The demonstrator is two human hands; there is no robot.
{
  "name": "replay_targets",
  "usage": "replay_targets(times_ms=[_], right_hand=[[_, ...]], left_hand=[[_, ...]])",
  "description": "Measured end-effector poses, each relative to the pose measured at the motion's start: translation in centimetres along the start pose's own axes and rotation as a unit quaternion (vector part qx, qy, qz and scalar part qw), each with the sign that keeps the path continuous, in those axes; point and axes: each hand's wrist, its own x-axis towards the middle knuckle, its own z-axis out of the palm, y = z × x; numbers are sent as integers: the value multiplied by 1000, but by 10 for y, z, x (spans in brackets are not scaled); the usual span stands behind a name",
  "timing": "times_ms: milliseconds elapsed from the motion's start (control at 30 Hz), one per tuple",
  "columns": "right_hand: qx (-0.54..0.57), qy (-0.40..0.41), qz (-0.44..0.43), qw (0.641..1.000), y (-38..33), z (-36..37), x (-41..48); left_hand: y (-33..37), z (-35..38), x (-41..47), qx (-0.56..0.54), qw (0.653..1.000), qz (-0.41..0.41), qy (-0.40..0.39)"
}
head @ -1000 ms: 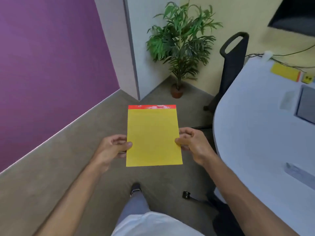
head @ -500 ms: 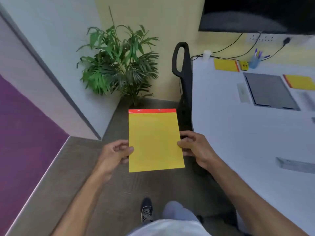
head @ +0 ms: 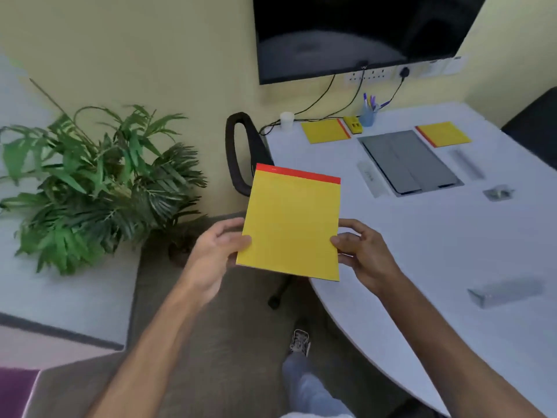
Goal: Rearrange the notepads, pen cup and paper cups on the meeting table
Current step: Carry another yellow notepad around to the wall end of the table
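Left hand (head: pixel 218 254): pinching notepad (head: pixel 291 227) at 9 o'clock edge, levelling it.
Right hand (head: pixel 366 254): gripping 3 o'clock edge, steadying for setting onto table (head: pixel 422 236).

I see both bare forearms reaching forward, my left hand (head: pixel 215 251) and right hand (head: pixel 366 251) level with each other, each pinching an opposite side edge of the notepad (head: pixel 291 227), thumbs on top, fingers curled underneath.

Left hand (head: pixel 212 251), right hand (head: pixel 366 251) grip yellow notepad (head: pixel 291 227) over table (head: pixel 422 267) edge
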Motion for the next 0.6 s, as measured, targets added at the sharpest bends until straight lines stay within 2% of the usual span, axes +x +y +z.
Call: replay_targets(times_ms=[167, 233, 333, 500, 600], right_hand=[[60, 63, -23, 996, -29, -15, 90], [81, 81, -32, 993, -40, -16, 123], [94, 103, -49, 989, -53, -16, 170], [123, 132, -53, 982, -65, -8, 232], [143, 155, -52, 976, -72, -7, 268]], left_hand=[[21, 34, 115, -131, 991, -26, 9], [24, 52, 150, -161, 986, -46, -11], [25, 83, 197, -133, 988, -72, -32], [39, 115, 276, -78, 994, -75, 17], [49, 117, 325, -39, 997, -71, 15]])
